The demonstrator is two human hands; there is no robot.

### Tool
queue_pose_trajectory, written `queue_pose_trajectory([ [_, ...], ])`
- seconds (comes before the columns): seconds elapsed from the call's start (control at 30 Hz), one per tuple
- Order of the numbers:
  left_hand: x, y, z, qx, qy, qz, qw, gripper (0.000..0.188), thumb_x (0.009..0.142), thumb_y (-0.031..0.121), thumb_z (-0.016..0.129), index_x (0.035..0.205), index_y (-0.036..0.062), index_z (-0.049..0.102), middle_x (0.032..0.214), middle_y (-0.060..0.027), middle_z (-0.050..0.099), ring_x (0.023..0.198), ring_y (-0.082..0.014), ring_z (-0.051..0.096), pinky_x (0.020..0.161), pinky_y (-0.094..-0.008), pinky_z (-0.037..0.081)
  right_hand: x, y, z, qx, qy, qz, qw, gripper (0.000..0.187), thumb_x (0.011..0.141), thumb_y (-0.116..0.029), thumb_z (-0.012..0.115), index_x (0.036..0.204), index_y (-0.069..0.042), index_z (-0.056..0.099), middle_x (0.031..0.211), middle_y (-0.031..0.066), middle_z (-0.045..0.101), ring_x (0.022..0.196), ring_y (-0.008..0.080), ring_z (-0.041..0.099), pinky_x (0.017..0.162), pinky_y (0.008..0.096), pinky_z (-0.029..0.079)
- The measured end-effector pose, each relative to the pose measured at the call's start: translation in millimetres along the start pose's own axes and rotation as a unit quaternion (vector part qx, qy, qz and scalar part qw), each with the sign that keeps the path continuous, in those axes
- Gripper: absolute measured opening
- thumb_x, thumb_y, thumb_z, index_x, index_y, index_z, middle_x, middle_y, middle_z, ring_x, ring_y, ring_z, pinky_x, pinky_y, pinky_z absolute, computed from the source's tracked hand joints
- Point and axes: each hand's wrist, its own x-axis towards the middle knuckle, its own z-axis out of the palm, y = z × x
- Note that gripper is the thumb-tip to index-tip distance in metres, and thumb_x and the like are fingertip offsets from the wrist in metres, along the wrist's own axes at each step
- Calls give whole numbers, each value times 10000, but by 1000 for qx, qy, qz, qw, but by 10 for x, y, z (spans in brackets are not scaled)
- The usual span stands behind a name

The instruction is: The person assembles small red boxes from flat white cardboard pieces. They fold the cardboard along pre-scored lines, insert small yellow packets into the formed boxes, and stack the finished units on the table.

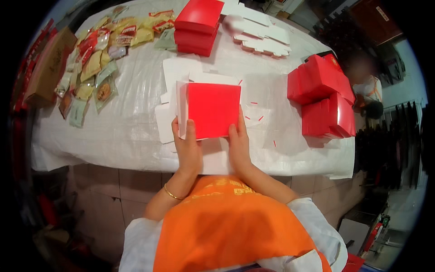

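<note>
Between my two hands is a red cardboard box (214, 110), its red face toward me and white inner flaps showing at its left side and far edge. My left hand (188, 147) grips the near left corner, thumb on the red face. At the near right corner, my right hand (239, 144) holds on with its thumb along the edge. The fingers under the box are hidden. Flat white cardboard blanks (166, 119) lie on the table beneath and to the left of it.
Red boxes (198, 27) are stacked at the far middle, and more red boxes (319, 97) are piled at the right. White folded cardboard (260, 31) lies at the back. Several snack packets (93, 65) spread over the left, beside a brown carton (50, 68). Another person (369, 90) is beyond the right edge.
</note>
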Motion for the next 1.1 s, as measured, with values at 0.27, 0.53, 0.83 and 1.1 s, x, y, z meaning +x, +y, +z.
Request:
queue_pose_trajectory([
  [0.27,185,78,-324,124,-67,33,989,364,1023,233,592,1304,31,480,1239,-94,564,1109,-154,574,886,-312,518,237,26,-267,-134,-20,-56,989,608,1079,-342,388,1606,-103,201,1490,127,453,1357,183,412,1115,332,334],
  [0.53,471,454,-346,192,-166,-157,954,510,918,253,747,1271,-44,531,1053,-83,651,923,-117,628,786,-250,519,372,-574,-442,-279,-178,24,943,573,1020,-206,530,1558,-125,353,1055,69,651,929,107,569,870,258,458],
  [0.83,-87,240,-372,279,-137,54,949,569,961,112,622,1472,66,375,1228,-135,552,1076,-174,576,859,-293,503,-299,-149,-608,-144,-6,66,987,593,1028,-158,469,1565,-154,219,1028,63,641,913,103,558,842,261,445],
  [1.1,-677,261,-773,294,-191,50,935,331,862,-74,629,1175,29,593,1191,-67,501,937,-108,573,726,-212,488,-420,-96,-730,26,48,89,995,494,1046,-201,452,1507,-128,290,1472,116,410,1346,216,451,1090,383,429],
])
